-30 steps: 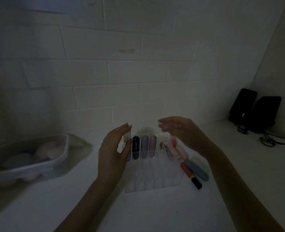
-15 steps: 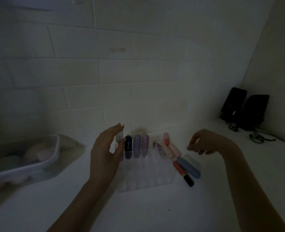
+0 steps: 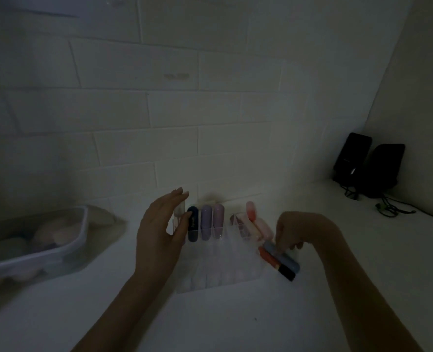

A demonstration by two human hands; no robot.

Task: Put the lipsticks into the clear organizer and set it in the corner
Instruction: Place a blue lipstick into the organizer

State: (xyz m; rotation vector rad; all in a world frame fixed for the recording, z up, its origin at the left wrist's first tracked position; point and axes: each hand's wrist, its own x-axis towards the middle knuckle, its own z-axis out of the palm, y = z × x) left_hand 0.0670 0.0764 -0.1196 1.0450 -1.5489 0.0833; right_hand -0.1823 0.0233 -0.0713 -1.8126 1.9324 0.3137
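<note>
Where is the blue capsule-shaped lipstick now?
The blue capsule-shaped lipstick lies on the white counter, just right of the clear organizer, beside a red-and-black lipstick, under the right hand's fingers.

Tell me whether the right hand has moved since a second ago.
Yes. The right hand has dropped from above the clear organizer down to its right side, where its fingertips now touch the blue lipstick lying on the counter.
</note>
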